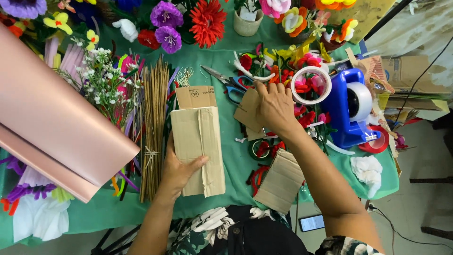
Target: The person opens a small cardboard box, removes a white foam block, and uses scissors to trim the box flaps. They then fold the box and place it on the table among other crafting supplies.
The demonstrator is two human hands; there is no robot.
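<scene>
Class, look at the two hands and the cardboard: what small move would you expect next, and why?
Probably the right hand lifts the small cardboard piece it rests on and brings it toward the folded cardboard that the left hand grips. The scissors and tape dispenser lie untouched beside it.

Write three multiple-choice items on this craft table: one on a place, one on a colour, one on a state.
1. Where do the scissors lie?
A. just beyond the right hand
B. under the pink roll
C. on the floor

2. What colour is the tape dispenser?
A. green
B. blue
C. yellow

3. What is the left hand doing?
A. hanging free
B. cutting sticks
C. gripping a folded cardboard piece

Answers: 1 A, the scissors sit on the green cloth past its fingers. 2 B, its body is blue. 3 C, the thumb wraps over the cardboard.
</scene>
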